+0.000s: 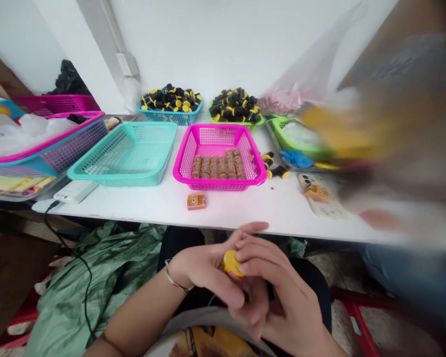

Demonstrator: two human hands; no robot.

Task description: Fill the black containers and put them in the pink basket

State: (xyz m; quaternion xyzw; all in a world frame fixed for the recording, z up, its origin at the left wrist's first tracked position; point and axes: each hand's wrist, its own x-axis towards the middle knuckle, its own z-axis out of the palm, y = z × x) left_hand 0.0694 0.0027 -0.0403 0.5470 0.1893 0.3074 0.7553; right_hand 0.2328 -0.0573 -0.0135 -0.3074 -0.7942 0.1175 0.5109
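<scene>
Above my lap, my left hand point(206, 270), with a bracelet at the wrist, is curled around a small yellow-capped container point(232, 263). The fingertips of my right hand point(282, 277) press on its yellow cap from the right side. A bit of red label shows under the cap, and my fingers hide the rest. Beyond my hands, a small orange box point(196, 201) lies near the table's front edge. Behind it, a pink basket point(220, 186) holds rows of small brown-orange cylindrical pieces point(219, 167).
Left of the pink basket stands a turquoise basket point(115, 181). Two baskets of black-and-yellow containers point(171, 100) sit against the wall. A phone point(323, 203) bearing another small orange box lies right. A blurred person point(412, 124) is close on the right.
</scene>
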